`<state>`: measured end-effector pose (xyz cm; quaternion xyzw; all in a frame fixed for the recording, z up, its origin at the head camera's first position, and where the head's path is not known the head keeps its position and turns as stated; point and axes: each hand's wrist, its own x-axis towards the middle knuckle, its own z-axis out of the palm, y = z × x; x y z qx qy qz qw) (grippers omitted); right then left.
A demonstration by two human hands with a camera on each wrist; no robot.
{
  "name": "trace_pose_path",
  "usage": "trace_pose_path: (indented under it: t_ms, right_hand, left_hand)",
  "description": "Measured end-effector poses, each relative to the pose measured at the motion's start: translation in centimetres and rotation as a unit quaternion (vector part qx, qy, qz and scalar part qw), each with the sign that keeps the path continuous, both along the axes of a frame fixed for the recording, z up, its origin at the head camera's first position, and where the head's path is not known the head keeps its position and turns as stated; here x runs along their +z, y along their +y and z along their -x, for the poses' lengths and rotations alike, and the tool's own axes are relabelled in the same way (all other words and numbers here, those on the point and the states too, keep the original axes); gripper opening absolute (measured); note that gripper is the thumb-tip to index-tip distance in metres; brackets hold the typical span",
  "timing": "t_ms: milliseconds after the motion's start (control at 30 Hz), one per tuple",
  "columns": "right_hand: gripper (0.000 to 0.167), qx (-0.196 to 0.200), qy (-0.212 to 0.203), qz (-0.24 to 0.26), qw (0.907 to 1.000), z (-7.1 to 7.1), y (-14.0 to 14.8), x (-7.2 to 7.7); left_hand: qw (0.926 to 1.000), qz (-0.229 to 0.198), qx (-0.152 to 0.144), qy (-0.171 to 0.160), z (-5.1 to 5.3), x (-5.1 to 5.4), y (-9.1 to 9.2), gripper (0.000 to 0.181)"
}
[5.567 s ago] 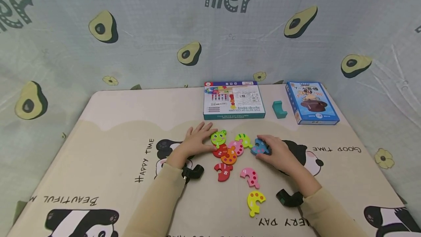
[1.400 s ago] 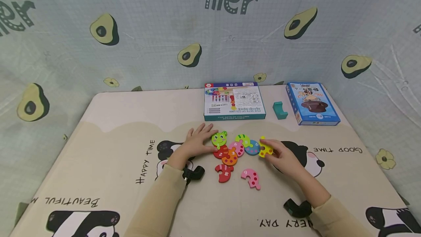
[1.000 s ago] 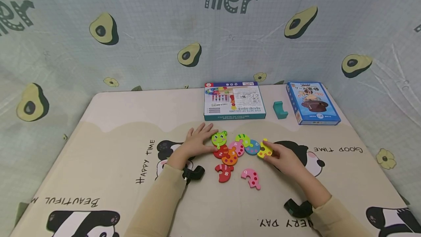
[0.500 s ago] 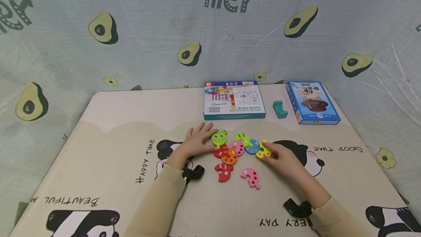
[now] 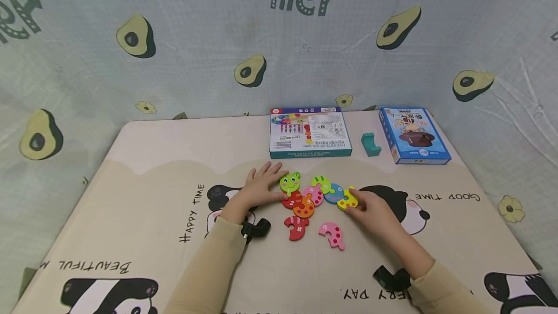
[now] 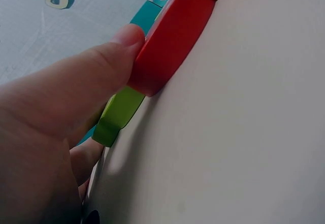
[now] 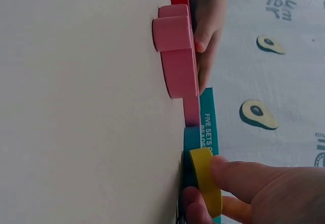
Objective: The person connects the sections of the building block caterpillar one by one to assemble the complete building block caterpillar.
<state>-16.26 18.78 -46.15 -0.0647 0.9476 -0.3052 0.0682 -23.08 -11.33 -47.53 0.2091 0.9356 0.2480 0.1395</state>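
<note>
A green frog-faced piece (image 5: pixel 289 183) heads a curved row on the table, followed by red 2 (image 5: pixel 292 200), orange 3 (image 5: pixel 303 207), pink 4, green 5 and blue 6 (image 5: pixel 333 193) pieces. My left hand (image 5: pixel 259 190) lies beside the head with fingers spread; in the left wrist view its thumb touches the red piece (image 6: pixel 172 41). My right hand (image 5: pixel 375 210) pinches the yellow piece (image 5: pixel 347 200) against the blue piece's right side. In the right wrist view the yellow piece (image 7: pixel 205 181) is tilted between thumb and fingers. How far it is seated cannot be told.
A red 8 piece (image 5: pixel 296 228) and a pink 9 piece (image 5: pixel 333 235) lie apart, nearer the front. Behind the row are a white and teal box (image 5: pixel 309 132), a small teal block (image 5: pixel 370 144) and a blue box (image 5: pixel 414 134).
The blue piece was let go in the row, and the yellow piece was taken from the front. Over the last second my right hand has moved it slightly left, against the blue piece. My left hand has stayed.
</note>
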Motion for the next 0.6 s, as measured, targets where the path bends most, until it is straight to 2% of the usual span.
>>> trace_pose_path:
  t_ms: [433, 533, 600]
  right_hand:
    - [0.052, -0.007, 0.009, 0.01, 0.9999, 0.0, 0.1, -0.1]
    - [0.048, 0.007, 0.037, 0.032, 0.9988, -0.2, -0.5, 0.4]
    - [0.045, 0.034, 0.053, 0.054, 0.9965, -0.3, -1.2, 1.0]
  left_hand:
    - [1.0, -0.005, -0.002, 0.007, -0.1, 0.1, 0.1, 0.07]
    - [1.0, -0.005, -0.004, 0.007, -0.1, 0.1, 0.0, 0.07]
    - [1.0, -0.005, -0.003, 0.006, 0.0, 0.0, -0.1, 0.07]
